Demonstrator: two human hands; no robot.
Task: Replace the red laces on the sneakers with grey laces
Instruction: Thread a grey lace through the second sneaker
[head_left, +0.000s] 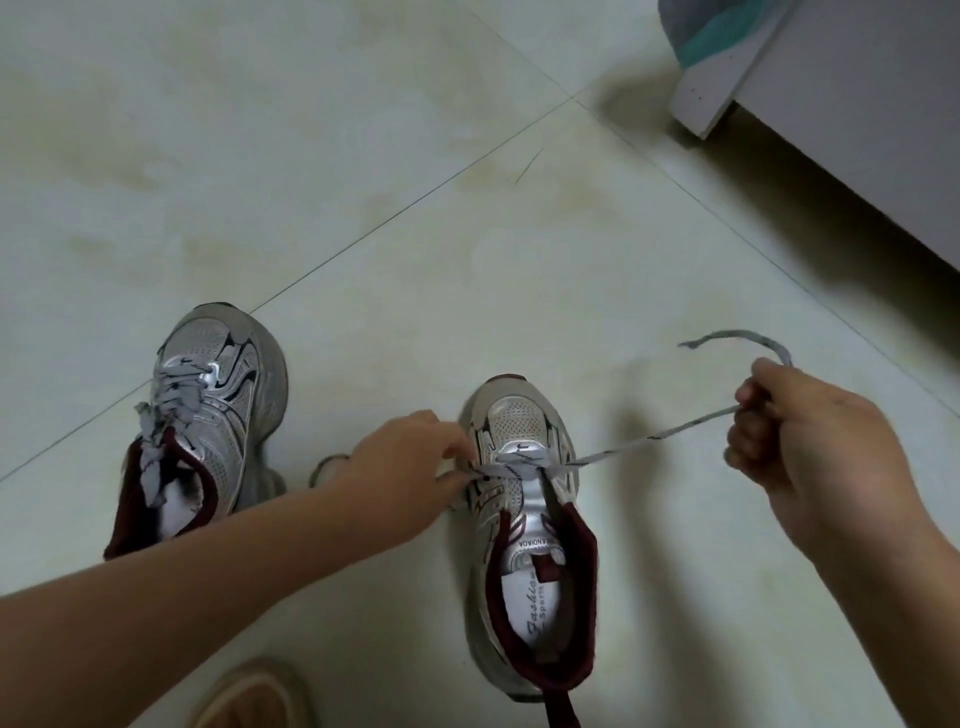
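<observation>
i see the right shoe (524, 525) on the floor, toe far, between my hands. the grey lace (649, 441) crosses its far eyelets. left hand (410, 462) pinches it at the shoe; right hand (795, 441) grips the taut end, out right.

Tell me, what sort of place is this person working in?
Probably a room at home, worked in on the floor. The pale tiled floor holds both sneakers, a white furniture corner stands at the upper right, and a tan slipper sits nearby.

Bare forearms (208, 577), no sleeves, bare hands (410, 462).
</observation>
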